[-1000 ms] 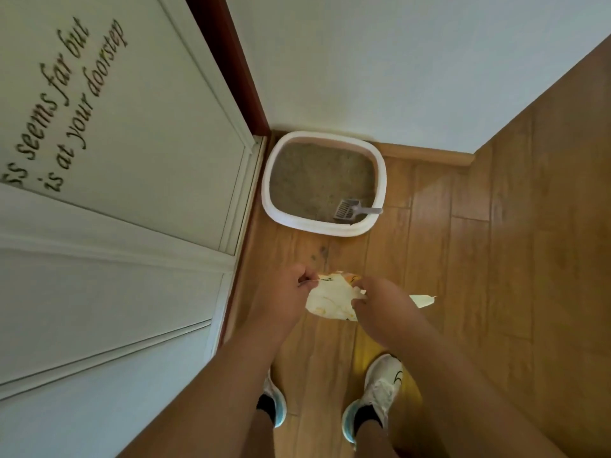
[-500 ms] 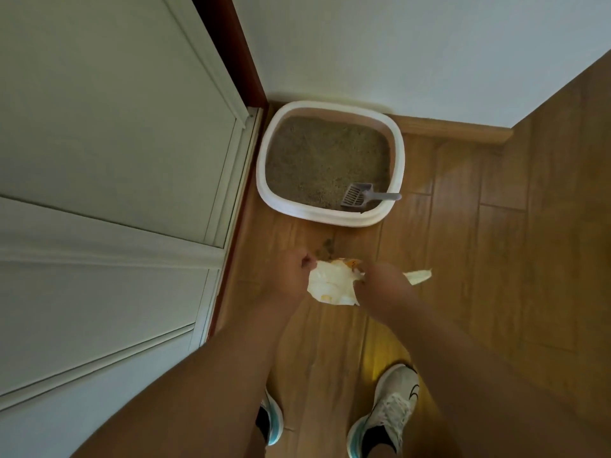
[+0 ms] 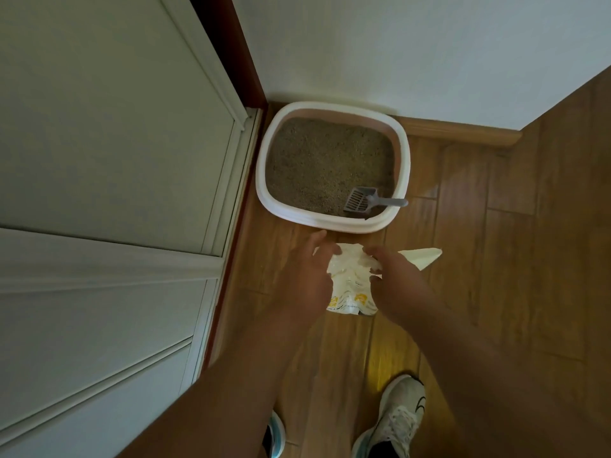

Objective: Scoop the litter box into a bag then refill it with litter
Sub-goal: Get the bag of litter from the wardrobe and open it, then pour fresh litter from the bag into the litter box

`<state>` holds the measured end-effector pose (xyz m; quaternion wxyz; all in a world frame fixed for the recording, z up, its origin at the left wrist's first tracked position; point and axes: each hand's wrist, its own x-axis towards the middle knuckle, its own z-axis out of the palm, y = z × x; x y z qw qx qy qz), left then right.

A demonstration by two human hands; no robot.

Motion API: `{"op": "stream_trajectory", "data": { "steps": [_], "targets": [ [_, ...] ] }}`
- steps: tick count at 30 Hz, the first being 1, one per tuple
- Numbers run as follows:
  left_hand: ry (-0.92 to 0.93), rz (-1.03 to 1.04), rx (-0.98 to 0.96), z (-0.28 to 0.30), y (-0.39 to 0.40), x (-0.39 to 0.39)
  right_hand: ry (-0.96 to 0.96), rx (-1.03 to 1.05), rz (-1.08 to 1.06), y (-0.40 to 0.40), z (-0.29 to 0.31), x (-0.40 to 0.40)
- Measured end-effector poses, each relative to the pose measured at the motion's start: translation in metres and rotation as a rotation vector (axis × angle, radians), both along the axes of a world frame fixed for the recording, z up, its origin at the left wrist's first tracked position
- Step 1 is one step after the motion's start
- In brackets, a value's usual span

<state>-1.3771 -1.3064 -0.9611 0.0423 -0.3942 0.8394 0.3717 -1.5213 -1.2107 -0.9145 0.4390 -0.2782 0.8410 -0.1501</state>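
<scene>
Both hands, left hand [image 3: 299,279] and right hand [image 3: 396,282], pinch the thin, crinkly bag [image 3: 350,276] (limp, featherlight): best gripped at its rim.

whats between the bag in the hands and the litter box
In the head view, only a bare strip of wooden floor shows between the plastic bag and the near rim of the litter box. The scoop lies inside the box.

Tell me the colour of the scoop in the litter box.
Grey scoop, clearest in the head view.
</scene>
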Motion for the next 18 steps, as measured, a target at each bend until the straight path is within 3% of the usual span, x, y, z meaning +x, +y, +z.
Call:
{"op": "stream_trajectory", "data": {
  "steps": [8,12,18],
  "targets": [
    [-0.140,0.021,-0.101,-0.011,0.003,0.006,-0.022,-0.099,0.015,0.004,0.012,0.002],
    [-0.132,0.006,-0.082,-0.012,-0.003,0.011,0.028,-0.008,0.063,0.012,0.022,0.006],
    [-0.099,-0.034,-0.084,-0.008,-0.007,0.017,0.144,0.043,-0.040,0.046,0.013,0.014]
  ]
}}
